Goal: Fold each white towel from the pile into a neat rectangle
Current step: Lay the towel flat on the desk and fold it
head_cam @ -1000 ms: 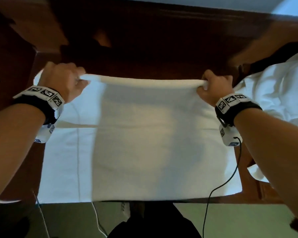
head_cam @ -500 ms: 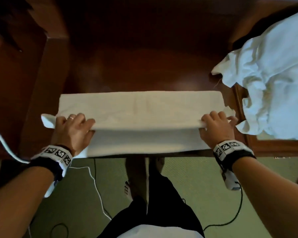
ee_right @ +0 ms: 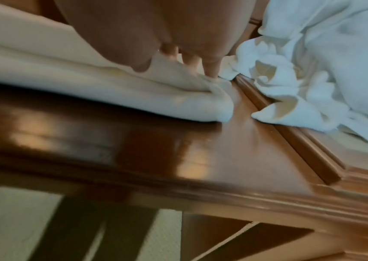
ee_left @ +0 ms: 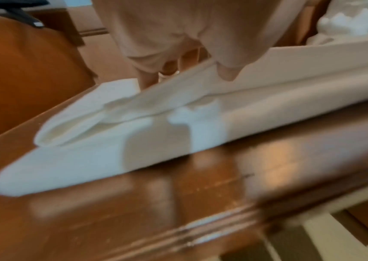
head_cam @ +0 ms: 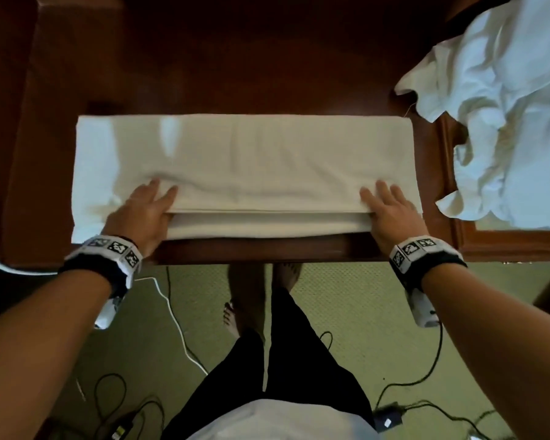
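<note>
A white towel (head_cam: 245,160) lies folded into a long strip on the dark wooden table (head_cam: 254,58), its near layers slightly offset. My left hand (head_cam: 146,208) lies flat on the towel's near left part, fingers straight. My right hand (head_cam: 388,208) lies flat on its near right end. In the left wrist view the towel (ee_left: 178,123) has a loose open flap at its left end under my fingers (ee_left: 147,77). In the right wrist view my fingers (ee_right: 209,68) press the towel's (ee_right: 111,88) right end down.
A crumpled pile of white towels (head_cam: 505,106) sits at the right on a lighter raised surface, also in the right wrist view (ee_right: 323,70). The table's front edge (head_cam: 267,252) runs just below the towel. Cables (head_cam: 178,328) lie on the green floor by my feet.
The towel was held up by its top edge, then laid down and folded toward me. Both hands went from gripping the edge to lying flat on the folded strip.
</note>
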The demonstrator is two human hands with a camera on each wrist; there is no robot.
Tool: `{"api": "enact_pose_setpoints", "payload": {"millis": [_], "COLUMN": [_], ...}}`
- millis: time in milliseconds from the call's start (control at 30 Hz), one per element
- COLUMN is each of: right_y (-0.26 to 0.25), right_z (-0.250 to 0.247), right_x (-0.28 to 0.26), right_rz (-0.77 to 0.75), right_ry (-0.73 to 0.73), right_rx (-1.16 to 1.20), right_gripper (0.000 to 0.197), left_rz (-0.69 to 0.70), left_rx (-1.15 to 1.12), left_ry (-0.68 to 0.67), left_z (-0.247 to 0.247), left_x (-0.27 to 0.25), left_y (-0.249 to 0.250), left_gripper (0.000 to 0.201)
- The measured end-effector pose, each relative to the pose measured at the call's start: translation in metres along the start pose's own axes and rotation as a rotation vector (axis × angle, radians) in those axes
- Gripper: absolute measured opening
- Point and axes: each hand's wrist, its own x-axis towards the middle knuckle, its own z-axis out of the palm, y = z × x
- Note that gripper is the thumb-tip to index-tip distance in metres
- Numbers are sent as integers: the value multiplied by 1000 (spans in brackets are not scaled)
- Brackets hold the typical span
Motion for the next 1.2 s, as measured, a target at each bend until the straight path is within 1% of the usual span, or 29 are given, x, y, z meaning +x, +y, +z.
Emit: {"api": "enact_pose_setpoints", "payload": {"millis": [67, 133, 200, 267, 300, 367, 433, 500, 533, 600, 667, 733, 767, 867, 933, 967, 1033, 1067, 1133, 1200], "right_y": [6, 14, 19, 19, 18, 17, 19, 19, 15, -2, -30, -56, -64, -59, -53, -53, -63, -72, -100, -129], "right_z": [-3, 5, 19, 25, 25, 26, 29, 30, 28, 22, 21, 23, 24, 33, 38, 39, 33, 30, 21, 17], "right_x": [3, -10, -27, -32, -32, -35, -37, -38, -37, -32, -25, -20, -18, -24, -37, -43, -45, -42, -30, -16], "right_rz": [18, -23, -54, -34, -18, 14, 34, 62, 79, 59, -62, -182, -209, -268, -341, -348, -276, -237, -205, -196], "right_ry": [61, 121, 89, 53, 63, 68, 34, -12, -13, 72, 157, 141, 134, 161, 128, 91, 48, 55, 96, 82], "right_rx": [41, 74, 45, 32, 32, 31, 47, 73, 87, 124, 119, 87, 90, 123, 72, 57, 110, 157, 202, 179], "right_gripper": [63, 67, 70, 72, 73, 75, 81, 84, 82, 72, 68, 71, 69, 57, 55, 55, 55, 56, 57, 57], "left_rz": [18, 95, 110, 70, 56, 71, 79, 70, 65, 66, 64, 13, -9, -22, -4, -6, -50, -71, -93, -57], "left_rx": [-64, -32, 17, 61, 65, 89, 122, 130, 125, 108, 79, 65, 70, 104, 113, 112, 97, 84, 45, 33], "left_ry": [74, 131, 57, -5, -15, 19, 51, 32, 20, 18, 43, 35, 20, -30, -82, -99, -106, -93, -34, -29], "left_z": [-6, -1, 13, 23, 23, 24, 29, 29, 30, 29, 24, 20, 16, 13, 12, 12, 8, 5, 1, 3], "left_x": [1, -14, -33, -40, -41, -43, -47, -46, -45, -45, -45, -47, -49, -60, -67, -70, -70, -67, -52, -34], "left_y": [-1, 0, 4, 6, 8, 8, 5, 2, 3, 4, 1, -9, -16, -36, -40, -39, -33, -29, -15, 4], "left_gripper": [60, 69, 74, 70, 67, 64, 70, 75, 76, 73, 70, 75, 79, 79, 77, 74, 75, 79, 80, 77]}}
